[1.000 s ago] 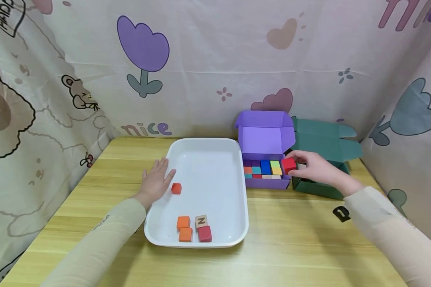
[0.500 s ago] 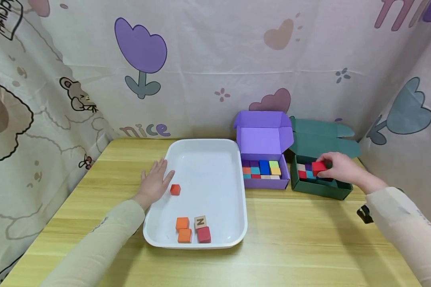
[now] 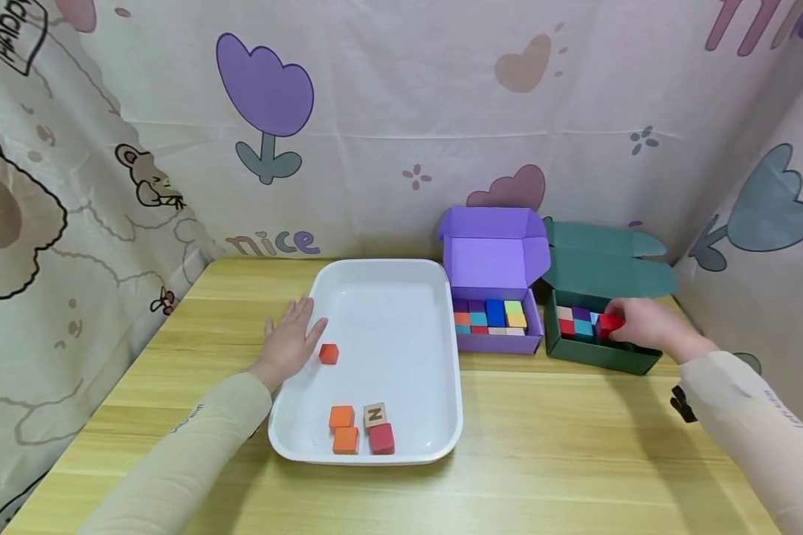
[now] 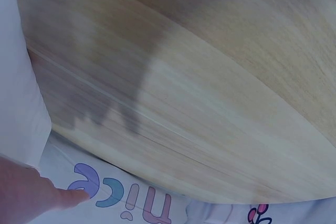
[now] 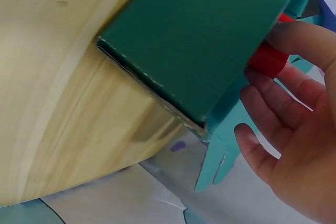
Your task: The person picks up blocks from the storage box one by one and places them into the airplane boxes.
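Observation:
My right hand (image 3: 645, 325) pinches a red block (image 3: 607, 325) between thumb and fingers, low inside the open green box (image 3: 598, 360). Beside that block, several red, teal, purple and pale blocks (image 3: 583, 328) lie in the box. The right wrist view shows the red block (image 5: 269, 59) at the fingertips, partly behind the wall of the green box (image 5: 194, 40). My left hand (image 3: 288, 342) rests on the left rim of the white tray (image 3: 401, 319) with its fingers straight. Near its thumb, a red-orange block (image 3: 329, 354) sits in the tray.
At the tray's front lie two orange blocks (image 3: 344, 440), a wooden letter block (image 3: 375, 414) and a dark red block (image 3: 381, 438). Between tray and green box stands an open purple box (image 3: 498, 343) with several coloured blocks. A printed cloth (image 3: 375, 148) hangs behind the wooden table (image 3: 549, 461).
My right hand has carried the red block rightward from beside the purple box, then down into the green box. The left hand keeps its place on the tray rim.

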Demonstrator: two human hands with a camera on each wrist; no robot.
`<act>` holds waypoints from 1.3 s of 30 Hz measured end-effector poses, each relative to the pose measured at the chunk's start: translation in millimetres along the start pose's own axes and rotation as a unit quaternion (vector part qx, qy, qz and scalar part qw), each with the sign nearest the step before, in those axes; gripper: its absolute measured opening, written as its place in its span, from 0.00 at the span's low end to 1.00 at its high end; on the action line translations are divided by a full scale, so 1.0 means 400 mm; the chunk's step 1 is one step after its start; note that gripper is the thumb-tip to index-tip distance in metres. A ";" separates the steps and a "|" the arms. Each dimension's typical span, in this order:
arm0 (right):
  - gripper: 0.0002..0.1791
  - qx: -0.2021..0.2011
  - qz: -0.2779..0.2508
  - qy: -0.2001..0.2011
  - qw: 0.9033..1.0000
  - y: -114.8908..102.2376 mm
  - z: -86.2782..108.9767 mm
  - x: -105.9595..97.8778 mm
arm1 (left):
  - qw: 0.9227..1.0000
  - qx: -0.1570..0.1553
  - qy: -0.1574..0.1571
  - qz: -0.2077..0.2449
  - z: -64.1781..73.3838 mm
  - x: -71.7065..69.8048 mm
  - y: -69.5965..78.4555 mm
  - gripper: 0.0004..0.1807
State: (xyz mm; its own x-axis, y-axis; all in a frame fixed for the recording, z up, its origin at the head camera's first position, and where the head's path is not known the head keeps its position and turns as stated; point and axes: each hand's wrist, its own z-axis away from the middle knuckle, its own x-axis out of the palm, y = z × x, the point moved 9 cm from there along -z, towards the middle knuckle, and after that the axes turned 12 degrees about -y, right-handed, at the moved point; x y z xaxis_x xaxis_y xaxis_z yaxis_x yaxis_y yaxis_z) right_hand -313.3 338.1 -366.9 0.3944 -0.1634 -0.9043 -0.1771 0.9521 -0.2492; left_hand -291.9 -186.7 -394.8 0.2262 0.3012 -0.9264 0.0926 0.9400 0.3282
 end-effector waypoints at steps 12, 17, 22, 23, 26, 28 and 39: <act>0.18 0.024 0.045 -0.004 0.999 -0.002 -0.026 0.021 | 1.000 -0.002 0.007 -0.003 0.011 0.004 -0.015 0.38; 0.18 0.030 0.051 0.001 0.998 0.001 -0.032 0.030 | 1.000 -0.005 0.005 -0.001 0.016 0.006 -0.020 0.40; 0.19 0.025 0.067 0.016 0.997 -0.006 -0.037 0.034 | 1.000 -0.009 0.003 0.001 0.023 0.005 -0.025 0.40; 0.20 0.023 0.074 0.020 0.997 -0.009 -0.038 0.034 | 1.000 -0.009 0.003 0.002 0.025 0.005 -0.026 0.40; 0.20 0.015 0.092 0.027 0.995 -0.016 -0.042 0.035 | 1.000 -0.010 0.003 0.005 0.029 0.006 -0.029 0.38; 0.20 0.011 0.100 0.030 0.995 -0.021 -0.045 0.037 | 1.000 -0.010 0.003 0.005 0.031 0.006 -0.030 0.39; 0.17 0.011 0.101 0.020 0.995 -0.030 -0.054 0.039 | 1.000 -0.009 0.012 0.009 0.037 0.001 -0.035 0.39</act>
State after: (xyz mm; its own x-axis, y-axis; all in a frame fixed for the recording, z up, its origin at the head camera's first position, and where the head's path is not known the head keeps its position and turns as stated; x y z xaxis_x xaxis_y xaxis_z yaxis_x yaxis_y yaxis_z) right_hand -324.6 318.5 -385.5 0.3161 0.0220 -0.9485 -0.2287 0.9720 -0.0537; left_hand -278.9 -202.0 -396.9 0.2046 0.3216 -0.9245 0.0706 0.9372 0.3416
